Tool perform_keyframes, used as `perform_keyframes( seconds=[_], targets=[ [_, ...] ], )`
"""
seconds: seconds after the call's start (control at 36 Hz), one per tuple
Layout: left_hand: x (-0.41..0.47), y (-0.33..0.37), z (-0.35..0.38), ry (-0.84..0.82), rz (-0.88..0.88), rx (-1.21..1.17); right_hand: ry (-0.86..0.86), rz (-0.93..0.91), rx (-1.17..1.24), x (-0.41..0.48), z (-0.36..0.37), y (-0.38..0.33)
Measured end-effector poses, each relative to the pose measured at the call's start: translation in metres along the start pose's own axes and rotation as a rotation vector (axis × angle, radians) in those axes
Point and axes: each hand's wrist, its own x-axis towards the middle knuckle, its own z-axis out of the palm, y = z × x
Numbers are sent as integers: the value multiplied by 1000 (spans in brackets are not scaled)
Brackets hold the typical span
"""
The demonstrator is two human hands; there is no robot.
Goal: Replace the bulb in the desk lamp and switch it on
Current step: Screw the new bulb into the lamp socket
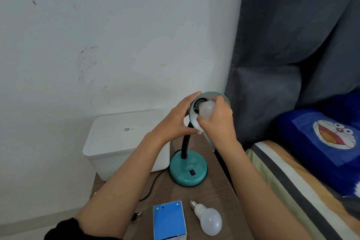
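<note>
A teal desk lamp stands on a brown table [220, 197], its round base [188, 169] carrying a black switch [192, 172]. The shade [218, 96] is tilted up toward me. My left hand [179, 118] grips the shade's left rim. My right hand [216, 118] is closed around a white bulb [206, 110] whose neck sits at the socket inside the shade. A second white bulb [208, 220] lies on its side on the table near me, screw cap pointing away.
A blue bulb box [169, 220] stands left of the loose bulb. The lamp's black cord [151, 187] runs left to a plug [136, 215]. A white lidded bin [124, 140] sits behind. A bed with a blue cartoon pillow [329, 140] lies at right, grey curtain behind.
</note>
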Motion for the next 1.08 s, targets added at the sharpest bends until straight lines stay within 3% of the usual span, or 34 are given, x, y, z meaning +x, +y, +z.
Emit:
perform_keyframes(
  seconds=[0.17, 0.39, 0.58, 0.72, 0.92, 1.0, 1.08],
  targets=[
    [2, 1, 1, -1, -7, -13, 27, -127, -44, -1, 0, 4],
    [3, -1, 3, 6, -11, -4, 95, -11, -174, 5, -2, 3],
    [2, -1, 3, 9, -7, -6, -35, -16, -54, 2, -4, 6],
    [0, -1, 2, 9, -25, -10, 29, 176, 74, 1, -3, 6],
    [-2, -1, 1, 10, -18, 5, -37, 239, 331, 2, -1, 11],
    [-1, 0, 2, 12, -10, 3, -121, 256, 292, 2, 1, 12],
    [-1, -1, 2, 18, -18, -10, -83, 262, 294, 1, 3, 14]
  ],
)
